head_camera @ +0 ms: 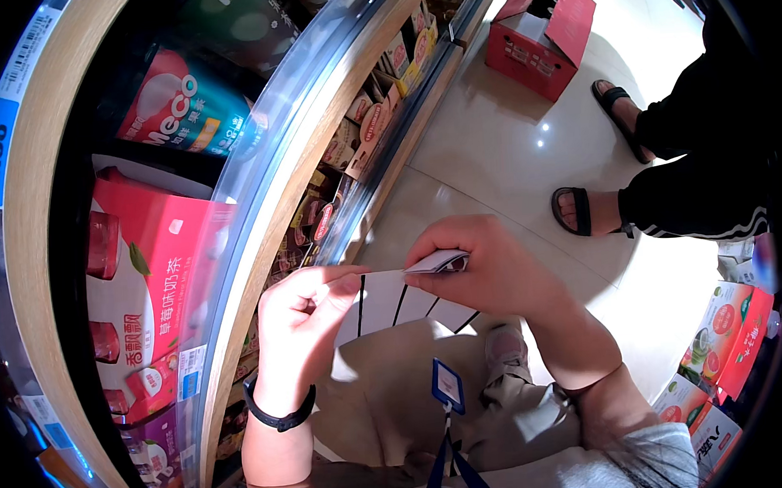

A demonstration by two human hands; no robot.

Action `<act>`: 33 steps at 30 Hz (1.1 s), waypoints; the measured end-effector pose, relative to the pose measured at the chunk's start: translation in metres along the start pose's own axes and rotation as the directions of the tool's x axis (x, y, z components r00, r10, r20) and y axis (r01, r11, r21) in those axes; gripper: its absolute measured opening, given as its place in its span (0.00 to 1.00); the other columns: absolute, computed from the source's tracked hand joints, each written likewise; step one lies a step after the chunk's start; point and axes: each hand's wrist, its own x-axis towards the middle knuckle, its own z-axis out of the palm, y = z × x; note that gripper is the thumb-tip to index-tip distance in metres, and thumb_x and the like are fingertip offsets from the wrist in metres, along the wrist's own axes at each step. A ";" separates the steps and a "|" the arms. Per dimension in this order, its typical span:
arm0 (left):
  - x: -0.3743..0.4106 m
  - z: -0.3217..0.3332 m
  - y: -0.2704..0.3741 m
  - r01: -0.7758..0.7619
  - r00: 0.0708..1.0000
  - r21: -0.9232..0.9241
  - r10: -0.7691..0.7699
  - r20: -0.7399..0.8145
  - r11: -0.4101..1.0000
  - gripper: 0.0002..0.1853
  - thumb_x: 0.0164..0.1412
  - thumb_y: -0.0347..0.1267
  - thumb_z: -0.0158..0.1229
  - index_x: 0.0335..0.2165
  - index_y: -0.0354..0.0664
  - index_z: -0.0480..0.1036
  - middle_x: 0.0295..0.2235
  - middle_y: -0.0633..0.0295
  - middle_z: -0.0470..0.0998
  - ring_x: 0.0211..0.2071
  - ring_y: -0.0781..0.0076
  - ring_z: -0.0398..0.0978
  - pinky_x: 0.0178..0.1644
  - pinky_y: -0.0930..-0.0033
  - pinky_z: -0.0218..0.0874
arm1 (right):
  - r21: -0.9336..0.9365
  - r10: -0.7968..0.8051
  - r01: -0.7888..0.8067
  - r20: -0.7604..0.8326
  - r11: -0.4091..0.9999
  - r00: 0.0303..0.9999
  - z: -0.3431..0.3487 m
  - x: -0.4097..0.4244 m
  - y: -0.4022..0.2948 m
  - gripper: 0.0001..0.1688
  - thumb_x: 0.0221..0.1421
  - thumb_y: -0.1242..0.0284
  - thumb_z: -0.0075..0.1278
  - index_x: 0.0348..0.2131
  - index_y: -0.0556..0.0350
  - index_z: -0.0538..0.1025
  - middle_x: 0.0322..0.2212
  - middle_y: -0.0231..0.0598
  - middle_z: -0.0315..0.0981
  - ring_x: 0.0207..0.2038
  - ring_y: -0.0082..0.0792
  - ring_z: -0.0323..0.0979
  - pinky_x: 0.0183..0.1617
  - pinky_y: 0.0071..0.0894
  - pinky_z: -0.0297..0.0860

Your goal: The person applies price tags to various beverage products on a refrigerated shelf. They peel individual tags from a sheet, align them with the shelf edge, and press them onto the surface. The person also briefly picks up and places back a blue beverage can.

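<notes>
A white strip of paper labels (379, 300) with dark dividing lines stretches between my hands. My left hand (309, 313), with a black wristband (281, 420), pinches its left end between thumb and fingers. In my right hand (490, 259) is a folded bundle of white paper (439, 261), gripped between thumb and curled fingers. Whether the bundle is joined to the strip cannot be told. Both hands are in front of the wood-edged store shelf (295, 150), nearest its clear front rail. Behind that rail are a pink milk tea box (151, 287) and a Meco drink cup (186, 115).
An open red carton (533, 54) stands on the tiled floor (459, 149). Another person's sandalled feet (573, 211) are at the right. Stacked drink cartons (729, 334) line the lower right. A blue-framed badge (447, 385) hangs before me. Price tags (190, 372) sit along the shelf.
</notes>
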 end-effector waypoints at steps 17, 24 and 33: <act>0.000 0.011 -0.005 -0.147 0.974 0.403 0.202 -0.098 0.903 0.06 0.43 0.25 0.58 0.26 0.39 0.74 0.21 0.63 0.73 0.22 0.80 0.68 0.27 0.80 0.58 | -0.067 -0.054 0.055 0.017 0.996 0.998 0.014 0.014 -0.008 0.09 0.39 0.71 0.53 0.25 0.56 0.74 0.21 0.43 0.71 0.26 0.42 0.69 0.29 0.34 0.65; 0.003 0.007 -0.013 -0.018 0.989 0.104 0.033 -0.142 0.994 0.05 0.46 0.24 0.57 0.26 0.35 0.74 0.20 0.66 0.71 0.22 0.84 0.66 0.26 0.82 0.56 | -0.022 -0.029 0.029 0.037 0.999 0.999 0.014 0.014 -0.006 0.08 0.39 0.72 0.53 0.25 0.56 0.74 0.20 0.43 0.70 0.26 0.41 0.70 0.29 0.34 0.65; 0.005 0.003 -0.012 0.012 0.997 0.156 0.000 -0.080 0.988 0.05 0.47 0.24 0.58 0.26 0.33 0.74 0.19 0.68 0.69 0.21 0.86 0.62 0.25 0.83 0.53 | -0.039 0.066 -0.062 0.132 0.997 0.989 0.005 0.014 -0.002 0.09 0.41 0.73 0.52 0.27 0.58 0.74 0.18 0.46 0.70 0.23 0.42 0.70 0.27 0.33 0.65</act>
